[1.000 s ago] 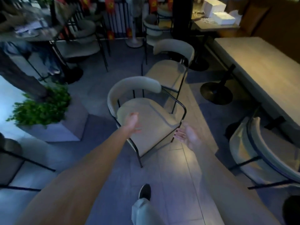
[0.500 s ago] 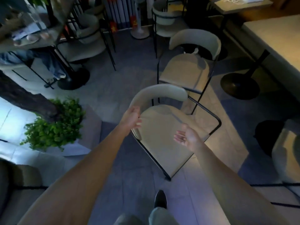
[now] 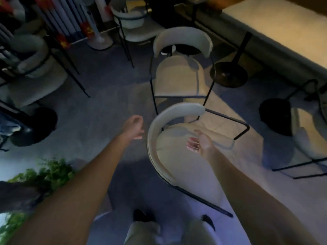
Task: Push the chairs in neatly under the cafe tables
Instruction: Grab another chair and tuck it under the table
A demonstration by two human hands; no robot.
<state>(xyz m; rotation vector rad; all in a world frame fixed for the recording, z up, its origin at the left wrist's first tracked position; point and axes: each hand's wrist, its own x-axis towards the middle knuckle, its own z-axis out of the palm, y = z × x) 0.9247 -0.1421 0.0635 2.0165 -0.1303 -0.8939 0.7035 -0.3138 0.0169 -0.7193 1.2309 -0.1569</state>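
Observation:
A cream padded chair (image 3: 178, 161) with a curved backrest and thin black legs stands just in front of me, out on the floor away from the tables. My left hand (image 3: 134, 127) hovers just left of its backrest, fingers loosely curled, holding nothing. Over the seat, my right hand (image 3: 200, 143) is open with its palm turned up, not touching the chair. A second matching chair (image 3: 180, 75) stands right behind the first. The long pale table (image 3: 276, 32) runs along the upper right on a black pedestal base (image 3: 229, 75).
Another cream chair (image 3: 307, 133) sits at the right edge, partly under the long table. More chairs and a table base (image 3: 33, 126) crowd the left. A potted green plant (image 3: 46, 175) is at lower left. My feet (image 3: 141, 215) are at the bottom.
I have stepped closer, so the near chair now sits right under my arms. My left hand has shifted from the backrest's left end to just outside it; my right hand is further over the seat.

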